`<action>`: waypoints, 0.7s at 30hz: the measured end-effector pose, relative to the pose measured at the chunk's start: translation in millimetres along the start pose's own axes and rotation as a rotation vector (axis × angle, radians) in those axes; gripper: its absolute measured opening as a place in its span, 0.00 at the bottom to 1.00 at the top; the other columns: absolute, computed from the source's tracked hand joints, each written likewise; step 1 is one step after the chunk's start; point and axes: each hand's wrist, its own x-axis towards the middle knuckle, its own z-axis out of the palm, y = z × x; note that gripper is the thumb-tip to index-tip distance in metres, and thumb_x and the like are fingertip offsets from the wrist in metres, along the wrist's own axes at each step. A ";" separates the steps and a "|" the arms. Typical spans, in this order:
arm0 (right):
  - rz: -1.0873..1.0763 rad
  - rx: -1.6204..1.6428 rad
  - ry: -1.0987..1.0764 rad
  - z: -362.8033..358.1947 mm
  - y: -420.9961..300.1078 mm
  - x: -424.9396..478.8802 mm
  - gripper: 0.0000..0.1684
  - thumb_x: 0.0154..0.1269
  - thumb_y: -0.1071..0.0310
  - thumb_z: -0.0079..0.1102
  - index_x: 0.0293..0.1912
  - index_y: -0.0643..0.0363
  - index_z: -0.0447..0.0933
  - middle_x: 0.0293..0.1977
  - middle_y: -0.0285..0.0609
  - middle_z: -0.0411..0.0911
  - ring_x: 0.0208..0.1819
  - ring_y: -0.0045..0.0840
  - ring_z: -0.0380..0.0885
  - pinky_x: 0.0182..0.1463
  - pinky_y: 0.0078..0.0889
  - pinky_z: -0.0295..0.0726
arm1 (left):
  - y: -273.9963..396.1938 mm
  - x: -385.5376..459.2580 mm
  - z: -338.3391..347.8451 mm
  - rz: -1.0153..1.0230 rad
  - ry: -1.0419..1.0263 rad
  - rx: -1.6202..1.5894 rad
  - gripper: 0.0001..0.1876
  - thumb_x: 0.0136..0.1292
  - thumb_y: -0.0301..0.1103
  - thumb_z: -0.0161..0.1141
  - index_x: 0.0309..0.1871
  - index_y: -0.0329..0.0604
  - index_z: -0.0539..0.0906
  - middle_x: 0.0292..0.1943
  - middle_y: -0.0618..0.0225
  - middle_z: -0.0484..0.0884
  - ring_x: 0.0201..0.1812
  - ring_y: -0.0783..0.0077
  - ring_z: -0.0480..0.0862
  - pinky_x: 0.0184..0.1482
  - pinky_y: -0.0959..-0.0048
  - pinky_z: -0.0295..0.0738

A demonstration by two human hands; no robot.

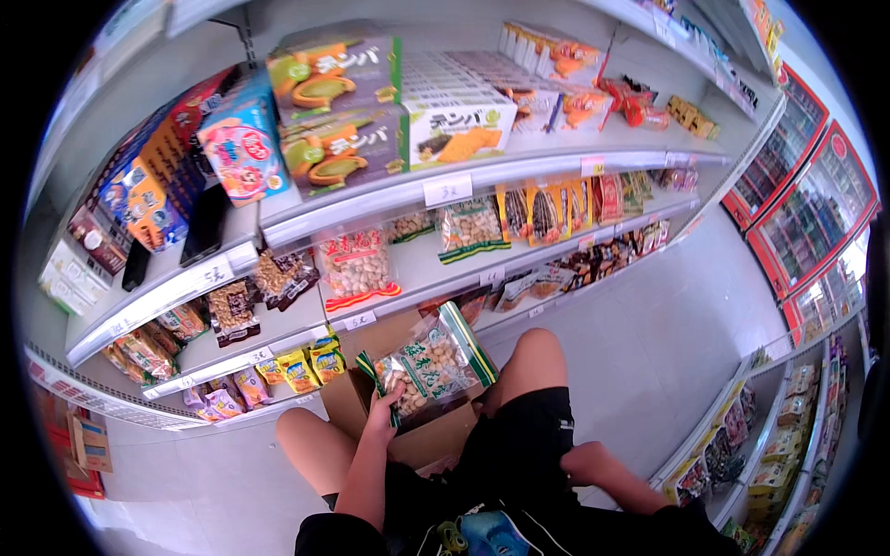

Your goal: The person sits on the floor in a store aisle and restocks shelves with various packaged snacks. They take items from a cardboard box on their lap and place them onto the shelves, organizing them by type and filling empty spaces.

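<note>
My left hand (391, 410) grips one end of a clear bag of peanuts (434, 361) with green-edged ends and green printed writing. The bag is tilted above an open cardboard box (434, 434) between my knees. It hides much of the box's inside. Beside my right thigh, against the black shorts (525, 431), rests my right hand (585, 464). Its fingers are curled, and no item shows in it. On the shelf ahead lie a red-edged bag of peanuts (356, 267) and a green-edged bag of peanuts (473, 226).
Boxed snacks (341, 149) fill the upper shelf. A black smartphone (206, 224) leans near its left edge. Small yellow snack packets (299, 372) sit on the bottom shelf. Red-framed glass-door coolers (813, 208) stand at the right. Another stocked shelf rack (758, 445) is behind my right side.
</note>
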 end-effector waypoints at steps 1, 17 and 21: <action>-0.022 -0.105 0.125 6.7 -9.3 1.6 0.13 0.59 0.58 0.67 0.37 0.58 0.87 0.35 0.51 0.85 0.41 0.44 0.86 0.41 0.51 0.84 | 1.0 0.4 5.6 0.003 -0.012 -0.023 0.24 0.66 0.29 0.68 0.64 0.39 0.75 0.54 0.61 0.84 0.52 0.63 0.86 0.56 0.61 0.82; -0.610 0.429 0.369 2.9 -157.3 124.8 0.21 0.76 0.51 0.52 0.54 0.56 0.82 0.45 0.51 0.85 0.47 0.46 0.83 0.52 0.49 0.81 | 13.3 -9.4 10.2 0.005 0.023 -0.066 0.26 0.65 0.30 0.69 0.65 0.37 0.75 0.55 0.60 0.84 0.54 0.61 0.86 0.57 0.60 0.82; -0.502 0.536 0.301 14.9 -156.0 154.1 0.19 0.74 0.51 0.52 0.51 0.51 0.83 0.43 0.50 0.85 0.45 0.45 0.84 0.50 0.47 0.82 | 3.0 -10.6 -2.8 -0.025 0.017 -0.084 0.26 0.64 0.29 0.70 0.65 0.38 0.75 0.55 0.61 0.84 0.54 0.62 0.85 0.58 0.60 0.81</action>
